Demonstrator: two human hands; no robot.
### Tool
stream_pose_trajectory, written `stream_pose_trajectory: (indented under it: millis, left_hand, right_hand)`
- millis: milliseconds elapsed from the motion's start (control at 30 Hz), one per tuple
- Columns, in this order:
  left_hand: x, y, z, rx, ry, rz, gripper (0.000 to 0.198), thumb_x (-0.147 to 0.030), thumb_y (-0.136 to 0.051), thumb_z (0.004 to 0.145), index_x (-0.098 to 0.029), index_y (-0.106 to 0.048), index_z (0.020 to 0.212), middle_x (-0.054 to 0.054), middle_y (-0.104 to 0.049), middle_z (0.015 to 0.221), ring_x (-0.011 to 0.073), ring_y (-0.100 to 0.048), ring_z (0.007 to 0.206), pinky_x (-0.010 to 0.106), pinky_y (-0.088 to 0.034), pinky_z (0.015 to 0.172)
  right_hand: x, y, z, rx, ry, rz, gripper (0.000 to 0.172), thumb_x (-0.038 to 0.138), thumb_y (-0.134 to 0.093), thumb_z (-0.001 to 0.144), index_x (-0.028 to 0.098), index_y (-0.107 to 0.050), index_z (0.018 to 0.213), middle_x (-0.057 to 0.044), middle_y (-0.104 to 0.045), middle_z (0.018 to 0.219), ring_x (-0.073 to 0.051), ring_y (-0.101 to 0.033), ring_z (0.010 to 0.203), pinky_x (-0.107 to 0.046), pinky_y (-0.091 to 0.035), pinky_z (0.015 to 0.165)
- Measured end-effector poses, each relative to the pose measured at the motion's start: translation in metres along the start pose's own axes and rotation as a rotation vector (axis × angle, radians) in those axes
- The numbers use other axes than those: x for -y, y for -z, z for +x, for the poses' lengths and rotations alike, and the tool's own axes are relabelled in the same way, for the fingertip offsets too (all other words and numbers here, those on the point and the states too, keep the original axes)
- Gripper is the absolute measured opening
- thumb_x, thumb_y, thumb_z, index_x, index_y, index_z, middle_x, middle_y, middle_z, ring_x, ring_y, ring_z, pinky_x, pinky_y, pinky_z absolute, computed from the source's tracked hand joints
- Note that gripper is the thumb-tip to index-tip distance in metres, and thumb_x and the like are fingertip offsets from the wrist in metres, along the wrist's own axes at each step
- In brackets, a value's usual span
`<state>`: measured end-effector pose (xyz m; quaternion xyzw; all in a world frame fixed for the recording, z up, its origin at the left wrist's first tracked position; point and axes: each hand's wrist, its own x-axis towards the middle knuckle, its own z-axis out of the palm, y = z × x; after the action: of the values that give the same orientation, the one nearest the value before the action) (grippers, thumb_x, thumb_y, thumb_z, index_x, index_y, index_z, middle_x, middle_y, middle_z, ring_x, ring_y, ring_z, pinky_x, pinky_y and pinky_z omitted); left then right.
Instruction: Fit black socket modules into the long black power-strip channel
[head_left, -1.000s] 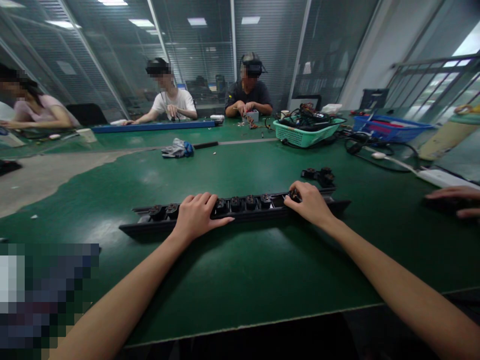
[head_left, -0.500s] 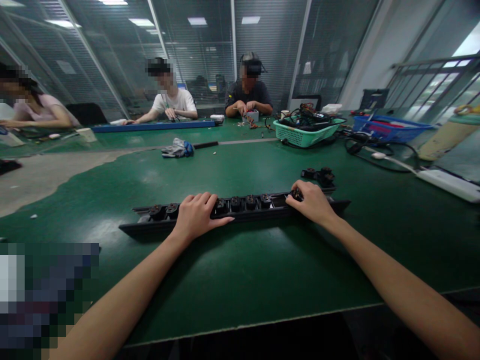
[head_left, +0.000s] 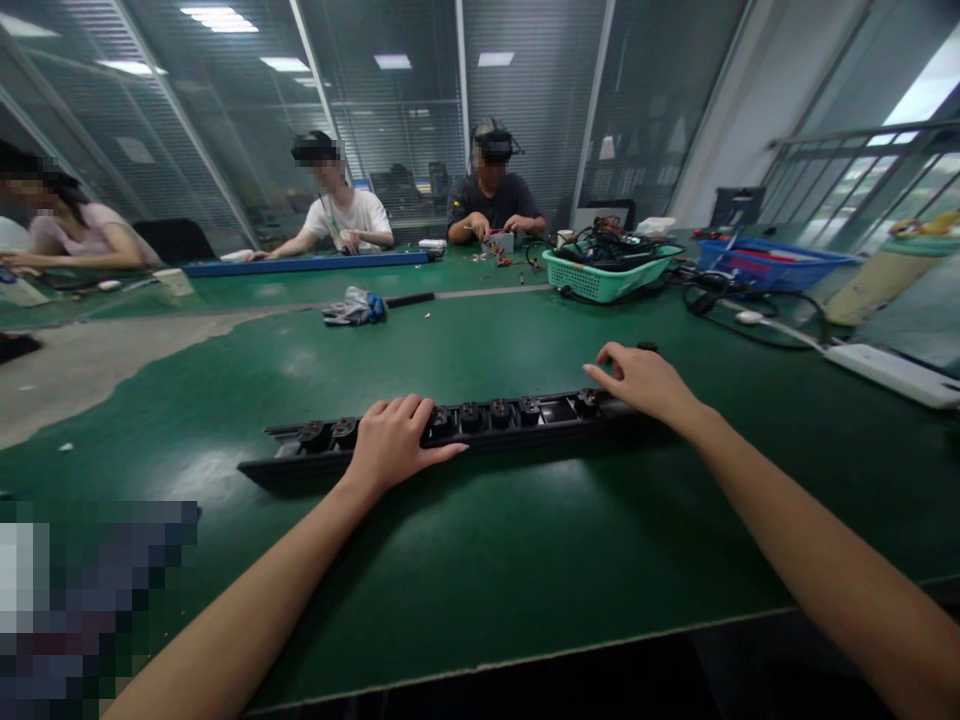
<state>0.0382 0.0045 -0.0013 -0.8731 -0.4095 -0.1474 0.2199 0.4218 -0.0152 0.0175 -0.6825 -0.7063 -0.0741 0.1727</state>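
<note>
Tabletop [head_left: 480,560], green, faces glass partitions [head_left: 536,110], left hand [head_left: 396,436] gripping black rail [head_left: 517,434], right hand [head_left: 651,382] with grip parted.

l hand [head_left: 397,437] palm down, thumb out; r hand [head_left: 646,382] thumb & idx apart.

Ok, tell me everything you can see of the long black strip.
The long black strip lies on the green table, slanting slightly away rightward. It looks like a plastic or metal channel holding round black sockets, with a gap toward the right. The left hand lies over it; the right hand hides its right end, contact unclear.
</note>
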Motion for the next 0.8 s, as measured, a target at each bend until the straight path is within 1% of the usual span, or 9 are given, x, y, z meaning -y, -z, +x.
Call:
stream_pose_trajectory:
  millis: [67,133,167,233,333,433,567,700,800]
  left_hand:
    - [0.000,0.000,0.000,-0.002,0.001,0.004,0.069,-0.079,-0.040,0.082,-0.017,-0.061,0.102,0.011,-0.067,0.096,0.0265,-0.062,0.084,0.037,-0.040,0.075]
    - [0.000,0.001,0.000,0.000,0.000,0.006,0.068,-0.079,-0.040,0.082,-0.017,-0.061,0.102,0.011,-0.067,0.096,0.0262,-0.062,0.084,0.037,-0.040,0.075]
    - [0.000,0.002,0.000,0.000,-0.001,0.006,0.068,-0.078,-0.040,0.082,-0.017,-0.061,0.102,0.011,-0.067,0.095,0.0261,-0.062,0.084,0.037,-0.040,0.075]
    - [0.000,0.002,0.000,-0.003,-0.002,0.004,0.067,-0.078,-0.041,0.082,-0.018,-0.061,0.101,0.011,-0.067,0.095,0.0261,-0.062,0.084,0.037,-0.040,0.075]
    - [0.000,0.003,0.001,-0.003,0.001,0.010,0.065,-0.078,-0.042,0.082,-0.018,-0.062,0.100,0.011,-0.068,0.094,0.0260,-0.062,0.083,0.037,-0.040,0.074]
    - [0.000,0.003,0.001,0.001,-0.001,0.015,0.066,-0.078,-0.041,0.082,-0.018,-0.062,0.101,0.011,-0.068,0.094,0.0261,-0.062,0.083,0.037,-0.040,0.074]
    - [0.000,0.002,0.001,-0.001,-0.004,0.012,0.067,-0.078,-0.041,0.082,-0.017,-0.062,0.101,0.011,-0.068,0.095,0.0266,-0.062,0.084,0.037,-0.040,0.074]
    - [0.000,0.002,0.001,0.001,-0.003,0.007,0.068,-0.078,-0.041,0.082,-0.017,-0.062,0.102,0.011,-0.068,0.095,0.0268,-0.062,0.084,0.037,-0.041,0.074]
    - [0.000,0.002,0.000,-0.003,-0.003,0.001,0.067,-0.078,-0.041,0.082,-0.017,-0.062,0.101,0.011,-0.068,0.094,0.0271,-0.062,0.084,0.038,-0.041,0.074]
  right_hand:
    - [-0.024,-0.005,0.023,0.024,0.030,-0.139,0.035,0.047,-0.043,0.093,0.019,-0.064,0.091,-0.010,-0.067,0.087,-0.022,-0.059,0.078,-0.031,-0.036,0.065]
    - [-0.050,-0.016,0.046,0.070,0.027,-0.262,0.033,0.043,-0.047,0.091,0.018,-0.068,0.097,-0.014,-0.068,0.097,-0.026,-0.060,0.088,-0.034,-0.039,0.071]
    - [-0.062,-0.022,0.056,0.102,0.026,-0.287,0.034,0.044,-0.049,0.090,0.018,-0.069,0.102,-0.015,-0.067,0.103,-0.027,-0.059,0.092,-0.036,-0.040,0.074]
    - [-0.083,-0.036,0.072,0.178,0.059,-0.264,0.037,0.043,-0.051,0.090,0.020,-0.069,0.112,-0.017,-0.065,0.115,-0.028,-0.058,0.100,-0.038,-0.041,0.080]
    - [-0.104,-0.054,0.082,0.243,0.109,-0.203,0.039,0.042,-0.053,0.089,0.024,-0.066,0.121,-0.014,-0.063,0.125,-0.028,-0.056,0.108,-0.042,-0.040,0.088]
    - [-0.121,-0.064,0.078,0.258,0.158,-0.160,0.041,0.039,-0.052,0.090,0.027,-0.063,0.127,-0.012,-0.061,0.130,-0.027,-0.055,0.110,-0.042,-0.040,0.091]
    - [-0.148,-0.067,0.063,0.223,0.219,-0.146,0.047,0.038,-0.047,0.092,0.021,-0.057,0.134,-0.016,-0.059,0.130,-0.025,-0.054,0.105,-0.039,-0.039,0.091]
    - [-0.179,-0.063,0.040,0.180,0.167,-0.208,0.046,0.038,-0.043,0.094,0.019,-0.057,0.134,-0.018,-0.059,0.127,-0.026,-0.053,0.102,-0.040,-0.038,0.089]
    - [-0.203,-0.053,0.017,0.164,0.116,-0.219,0.043,0.037,-0.046,0.094,0.019,-0.060,0.130,-0.019,-0.061,0.123,-0.025,-0.052,0.095,-0.038,-0.037,0.084]
